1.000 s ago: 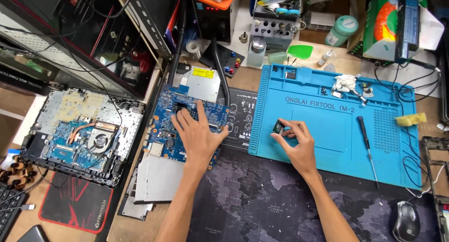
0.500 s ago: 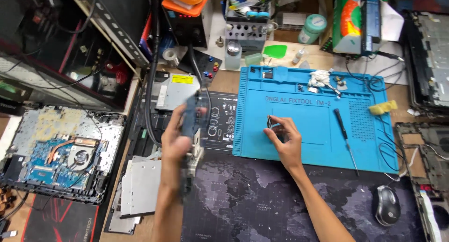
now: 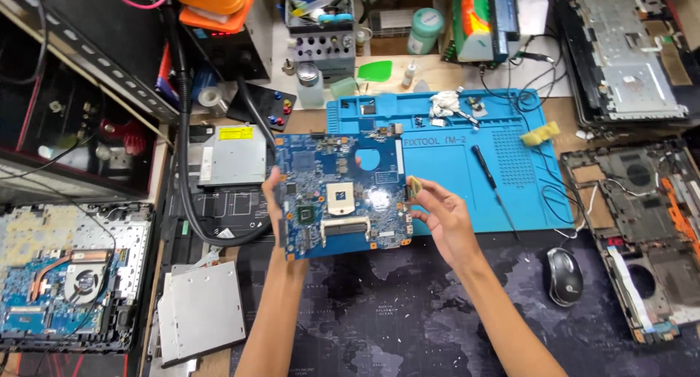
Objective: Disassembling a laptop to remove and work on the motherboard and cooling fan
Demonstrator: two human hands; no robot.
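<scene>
Fingers of the left hand (image 3: 275, 195) clamp the left edge of the board (image 3: 341, 195), thumb on its face, so the blue board stands lifted off the desk and tilted toward the viewer, socket (image 3: 340, 199) exposed. Right hand (image 3: 441, 215), just right of the board, pinches a small chip (image 3: 413, 188) between thumb and fingertips, held close to the board's right edge. Behind the board lies the blue mat (image 3: 467, 165), a screwdriver (image 3: 492, 180) resting on it. Left of the board sits a silver drive (image 3: 232, 155); a mouse (image 3: 564, 276) lies well to the board's right.
</scene>
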